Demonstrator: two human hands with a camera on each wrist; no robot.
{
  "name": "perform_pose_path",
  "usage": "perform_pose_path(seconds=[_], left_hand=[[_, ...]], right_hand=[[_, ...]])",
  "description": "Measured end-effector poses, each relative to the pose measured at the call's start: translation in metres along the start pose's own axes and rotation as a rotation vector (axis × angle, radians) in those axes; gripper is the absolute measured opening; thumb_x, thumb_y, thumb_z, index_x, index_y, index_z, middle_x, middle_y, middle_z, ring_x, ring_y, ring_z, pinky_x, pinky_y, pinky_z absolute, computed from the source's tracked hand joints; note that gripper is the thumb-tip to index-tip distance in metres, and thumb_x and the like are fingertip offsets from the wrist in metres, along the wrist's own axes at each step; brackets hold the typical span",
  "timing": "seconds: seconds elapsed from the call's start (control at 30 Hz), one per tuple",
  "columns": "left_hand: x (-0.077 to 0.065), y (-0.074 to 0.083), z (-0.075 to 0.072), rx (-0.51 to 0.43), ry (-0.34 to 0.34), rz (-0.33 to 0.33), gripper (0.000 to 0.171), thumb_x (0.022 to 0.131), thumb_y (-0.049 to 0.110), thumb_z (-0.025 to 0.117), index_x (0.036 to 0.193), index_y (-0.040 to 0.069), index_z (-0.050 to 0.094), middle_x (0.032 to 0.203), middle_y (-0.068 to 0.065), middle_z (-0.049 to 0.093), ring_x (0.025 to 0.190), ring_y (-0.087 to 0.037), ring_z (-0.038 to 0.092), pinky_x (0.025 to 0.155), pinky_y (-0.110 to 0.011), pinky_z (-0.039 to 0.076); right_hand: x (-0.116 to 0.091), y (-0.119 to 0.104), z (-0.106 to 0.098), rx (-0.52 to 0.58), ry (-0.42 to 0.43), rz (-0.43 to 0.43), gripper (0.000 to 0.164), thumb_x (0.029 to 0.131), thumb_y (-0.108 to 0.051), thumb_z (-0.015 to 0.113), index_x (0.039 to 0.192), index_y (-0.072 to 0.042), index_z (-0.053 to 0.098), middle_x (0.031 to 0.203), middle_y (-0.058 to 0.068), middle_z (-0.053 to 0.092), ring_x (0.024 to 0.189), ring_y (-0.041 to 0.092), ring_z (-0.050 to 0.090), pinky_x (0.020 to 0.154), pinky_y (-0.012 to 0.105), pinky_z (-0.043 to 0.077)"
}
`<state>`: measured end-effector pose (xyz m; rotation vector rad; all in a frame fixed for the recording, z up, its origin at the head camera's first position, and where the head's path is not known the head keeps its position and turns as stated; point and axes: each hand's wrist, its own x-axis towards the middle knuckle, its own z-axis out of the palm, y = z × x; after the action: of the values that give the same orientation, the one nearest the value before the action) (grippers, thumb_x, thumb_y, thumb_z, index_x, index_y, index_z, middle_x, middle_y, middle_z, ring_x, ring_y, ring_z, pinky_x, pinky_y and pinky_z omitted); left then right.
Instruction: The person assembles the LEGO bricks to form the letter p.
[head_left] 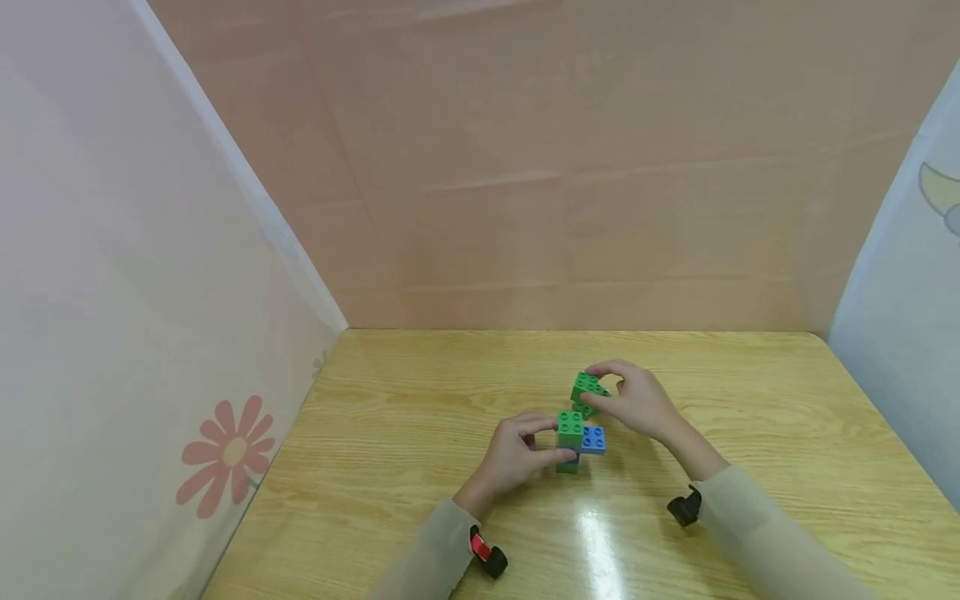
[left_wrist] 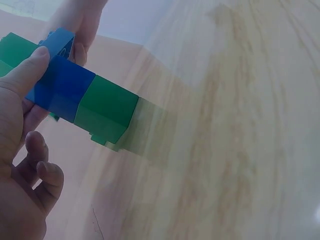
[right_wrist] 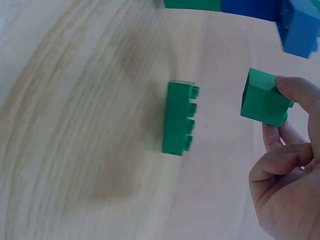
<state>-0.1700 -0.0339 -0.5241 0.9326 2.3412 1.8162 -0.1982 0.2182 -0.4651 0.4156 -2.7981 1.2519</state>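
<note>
We see the brick stack [head_left: 569, 442] upright on the near side of the group, its long axis vertical, in green and blue, with a lighter blue brick [head_left: 593, 440] jutting out to the right. We cannot tell whether its foot presses on the wood or sits just above it. Just beyond the stack, slightly to its right, a square green brick [right_wrist: 265, 102] is held up, hollow side down, apart from the long green brick [right_wrist: 176, 118] beneath it. That long one lies on the wood studs up, its long axis seeming to slant away to the far right.

Our left hand [head_left: 513, 454] grips the stack from the left; our right hand [head_left: 637, 402], nearer the long brick, pinches the square one between thumb and fingers. We judge the narrow gap between stack and square brick to be what counts, with the jutting blue piece liable to crowd it.

Around us, the worktop [head_left: 750, 433] gives room to both sides; its far edge meets the back wall [head_left: 562, 167] past the right hand.
</note>
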Motion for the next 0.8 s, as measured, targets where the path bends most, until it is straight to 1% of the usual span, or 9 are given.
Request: perform_pose_path(seconds=[0.03,0.07,0.1,0.17,0.37,0.47,0.6,0.7,0.8], left_hand=[[0.000,0.000,0.000,-0.001,0.002,0.000,0.037,0.089,0.024,0.085,0.125,0.017,0.077,0.118,0.012,0.073,0.067,-0.027,0.048,0.056,-0.019,0.036],[0.000,0.000,0.000,-0.001,0.005,-0.001,0.037,0.089,0.024,0.086,0.124,0.016,0.077,0.118,0.011,0.073,0.067,-0.027,0.048,0.056,-0.019,0.036],[0.000,0.001,0.000,-0.004,0.004,-0.007,0.037,0.089,0.024,0.086,0.124,0.017,0.077,0.118,0.012,0.073,0.067,-0.026,0.047,0.056,-0.020,0.036],[-0.001,0.002,0.000,-0.009,0.008,-0.014,0.037,0.089,0.022,0.086,0.124,0.016,0.077,0.118,0.011,0.073,0.067,-0.026,0.047,0.056,-0.020,0.036],[-0.001,0.004,0.001,-0.017,0.019,-0.026,0.038,0.086,0.015,0.087,0.123,0.015,0.078,0.117,0.006,0.074,0.066,-0.026,0.046,0.056,-0.020,0.035],[0.000,0.004,0.000,-0.018,0.021,-0.021,0.038,0.086,0.014,0.087,0.123,0.015,0.078,0.118,0.005,0.074,0.065,-0.028,0.045,0.055,-0.020,0.034],[0.000,0.004,-0.001,-0.013,0.007,-0.018,0.039,0.088,0.019,0.087,0.125,0.018,0.076,0.119,0.008,0.074,0.064,-0.029,0.045,0.055,-0.020,0.034],[-0.001,0.003,-0.002,-0.002,-0.004,-0.015,0.040,0.089,0.025,0.086,0.127,0.019,0.076,0.120,0.011,0.073,0.064,-0.028,0.045,0.056,-0.020,0.035],[-0.001,0.001,-0.003,0.007,-0.003,-0.006,0.040,0.089,0.026,0.085,0.127,0.017,0.076,0.120,0.011,0.073,0.063,-0.027,0.045,0.055,-0.021,0.035]], right_hand=[[-0.002,-0.001,-0.002,0.001,-0.002,0.001,0.045,0.093,-0.038,0.081,0.128,-0.013,0.070,0.129,0.012,0.067,0.063,0.016,0.056,0.069,0.039,0.054],[-0.003,-0.002,-0.004,0.005,-0.003,0.001,0.045,0.092,-0.039,0.081,0.128,-0.013,0.070,0.129,0.012,0.067,0.055,0.012,0.046,0.060,0.034,0.049],[-0.005,-0.003,-0.007,0.007,-0.003,-0.001,0.045,0.092,-0.039,0.081,0.128,-0.013,0.070,0.129,0.012,0.067,0.050,0.010,0.036,0.053,0.030,0.043],[-0.008,-0.005,-0.011,0.010,0.000,-0.011,0.045,0.092,-0.040,0.081,0.126,-0.013,0.071,0.127,0.013,0.067,0.048,0.008,0.029,0.044,0.026,0.031],[-0.019,-0.008,-0.019,0.014,0.009,-0.059,0.043,0.091,-0.038,0.082,0.125,-0.013,0.072,0.125,0.011,0.069,0.046,0.006,0.028,0.042,0.026,0.031],[-0.024,-0.012,-0.022,0.021,0.005,-0.070,0.042,0.090,-0.037,0.083,0.124,-0.015,0.072,0.124,0.007,0.069,0.047,0.005,0.026,0.043,0.027,0.032],[-0.032,-0.016,-0.027,0.008,0.007,-0.093,0.040,0.089,-0.035,0.085,0.122,-0.018,0.072,0.121,0.000,0.069,0.050,0.004,0.025,0.046,0.026,0.032],[-0.037,-0.018,-0.030,-0.005,0.009,-0.122,0.038,0.089,-0.033,0.085,0.122,-0.017,0.072,0.117,-0.002,0.069,0.051,0.004,0.025,0.047,0.027,0.032],[-0.041,-0.019,-0.031,-0.011,0.009,-0.152,0.038,0.088,-0.030,0.086,0.121,-0.017,0.072,0.115,-0.004,0.069,0.052,0.003,0.026,0.046,0.027,0.033]])
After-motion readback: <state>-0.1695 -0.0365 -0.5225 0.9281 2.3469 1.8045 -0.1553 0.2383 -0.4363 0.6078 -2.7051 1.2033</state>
